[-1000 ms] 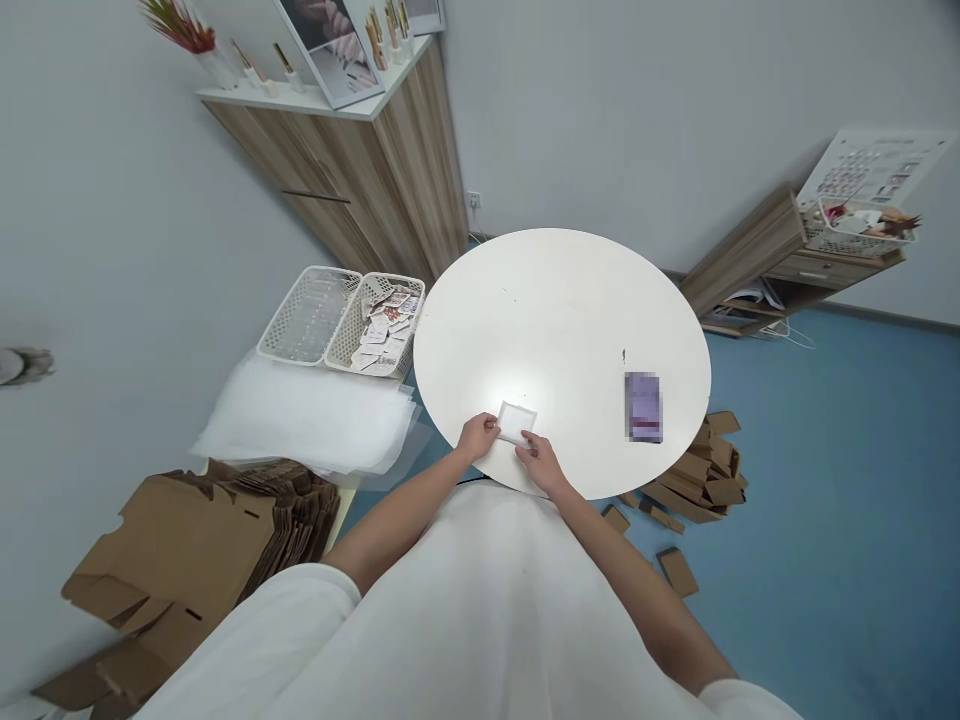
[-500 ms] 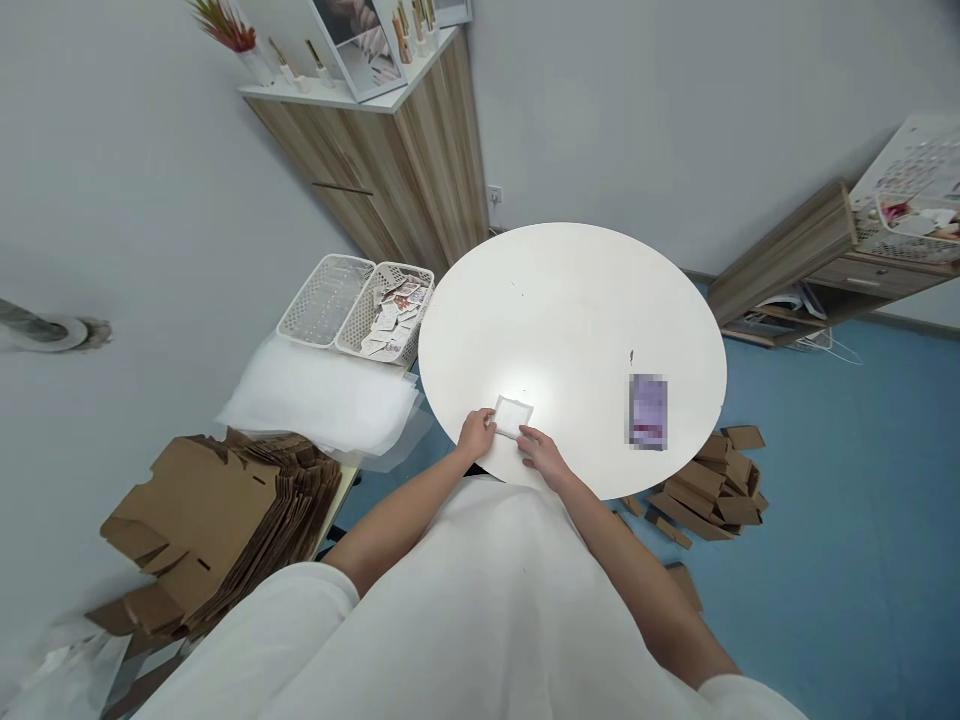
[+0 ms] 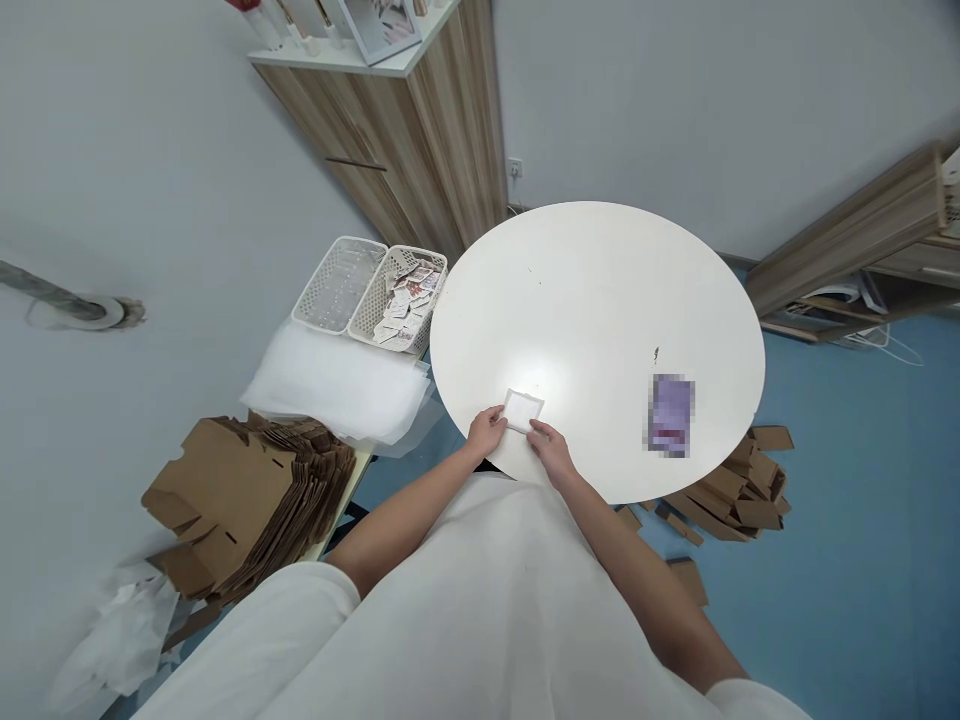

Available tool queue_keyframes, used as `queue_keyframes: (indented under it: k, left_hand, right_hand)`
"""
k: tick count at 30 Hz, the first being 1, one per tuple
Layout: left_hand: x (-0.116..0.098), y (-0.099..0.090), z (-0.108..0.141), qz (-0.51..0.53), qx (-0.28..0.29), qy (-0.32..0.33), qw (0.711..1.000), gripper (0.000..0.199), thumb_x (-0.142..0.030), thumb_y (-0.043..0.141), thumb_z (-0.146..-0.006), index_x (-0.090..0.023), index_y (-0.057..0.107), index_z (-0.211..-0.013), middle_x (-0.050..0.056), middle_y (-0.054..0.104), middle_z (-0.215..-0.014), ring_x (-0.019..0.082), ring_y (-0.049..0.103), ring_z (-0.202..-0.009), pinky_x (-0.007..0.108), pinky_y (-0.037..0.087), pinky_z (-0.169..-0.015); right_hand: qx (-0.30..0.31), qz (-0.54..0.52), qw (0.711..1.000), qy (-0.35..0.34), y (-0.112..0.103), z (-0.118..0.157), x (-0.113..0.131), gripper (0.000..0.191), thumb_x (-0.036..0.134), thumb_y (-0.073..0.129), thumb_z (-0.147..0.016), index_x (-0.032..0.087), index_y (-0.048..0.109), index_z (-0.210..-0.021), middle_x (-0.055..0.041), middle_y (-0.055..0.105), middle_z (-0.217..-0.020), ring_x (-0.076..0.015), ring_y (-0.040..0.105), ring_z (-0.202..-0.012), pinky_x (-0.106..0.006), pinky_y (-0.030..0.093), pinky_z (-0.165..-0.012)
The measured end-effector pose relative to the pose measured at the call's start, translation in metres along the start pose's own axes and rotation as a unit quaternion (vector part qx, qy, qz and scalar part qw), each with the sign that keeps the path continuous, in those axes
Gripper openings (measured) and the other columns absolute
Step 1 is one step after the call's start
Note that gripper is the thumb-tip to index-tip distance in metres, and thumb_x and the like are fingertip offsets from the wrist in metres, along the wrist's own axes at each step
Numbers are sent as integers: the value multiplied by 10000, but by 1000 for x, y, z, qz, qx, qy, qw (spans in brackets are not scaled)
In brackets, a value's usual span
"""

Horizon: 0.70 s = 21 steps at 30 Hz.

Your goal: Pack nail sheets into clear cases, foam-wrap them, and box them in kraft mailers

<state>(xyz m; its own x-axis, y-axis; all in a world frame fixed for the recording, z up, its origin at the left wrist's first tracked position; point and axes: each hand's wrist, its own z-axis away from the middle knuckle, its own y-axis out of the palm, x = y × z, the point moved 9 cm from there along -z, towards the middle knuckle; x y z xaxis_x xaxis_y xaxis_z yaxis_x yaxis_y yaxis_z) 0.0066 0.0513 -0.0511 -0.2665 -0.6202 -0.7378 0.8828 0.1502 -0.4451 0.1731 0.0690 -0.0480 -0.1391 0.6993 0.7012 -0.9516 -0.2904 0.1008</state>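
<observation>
A small white square piece with a raised-looking border, like a shallow box or tray, lies at the near edge of the round white table. My left hand grips its left side, thumb and fingers closed at the corner. On the opposite side, my right hand has its fingertips closed on the lower right corner. Whether the piece is lifted off the tabletop, I cannot tell. To the right on the table is a purple item, blurred out by pixels.
Left of the table are a basket of printed cards, a basket of clear plastic, white foam sheets and stacked flat cardboard boxes. Cardboard pieces lie on the floor at right. A wooden cabinet stands behind.
My view has shifted, so the surroundings sit differently in the frame. Both hands stay at the white piece's sides, with only slight finger movement.
</observation>
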Motion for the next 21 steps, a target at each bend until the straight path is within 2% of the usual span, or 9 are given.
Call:
queue_keyframes:
  k: [5, 11, 15, 21]
  left_hand:
    - [-1, -13, -10, -14, -15, 9, 1000, 395, -256, 516, -783, -199, 490, -1173, 71, 553, -1068, 165, 529, -948, 290, 423, -838]
    - [1, -39, -34, 7, -24, 3, 1000, 452, -255, 533, -784, -188, 401, -1211, 94, 519, -1137, 184, 508, -1017, 299, 424, -835]
    - [-3, -62, -53, 25, -21, 11, 999, 401, -247, 528, -783, -189, 435, -1169, 104, 486, -1181, 203, 483, -1051, 292, 442, -794]
    - [-14, -104, -91, 63, -38, 25, 997, 403, -232, 511, -779, -180, 436, -1172, 108, 426, -1196, 184, 474, -1052, 284, 458, -810]
  right_hand:
    - [-7, 14, 1000, 4, 17, -7, 14, 550, 325, 581, -671, 237, 482, -1204, -57, 578, -1153, -213, 574, -970, -328, 480, -793]
    - [-22, 39, 999, 2, 47, -28, 36, 560, 338, 577, -677, 237, 467, -1217, -66, 565, -1159, -221, 536, -1039, -337, 459, -836]
    - [-30, 54, 998, -1, 73, -47, 54, 575, 345, 580, -682, 235, 450, -1231, -71, 562, -1160, -219, 526, -1050, -341, 434, -870]
    - [-47, 73, 996, -16, 114, -85, 86, 569, 342, 587, -679, 229, 460, -1222, -63, 524, -1217, -215, 497, -1088, -340, 399, -914]
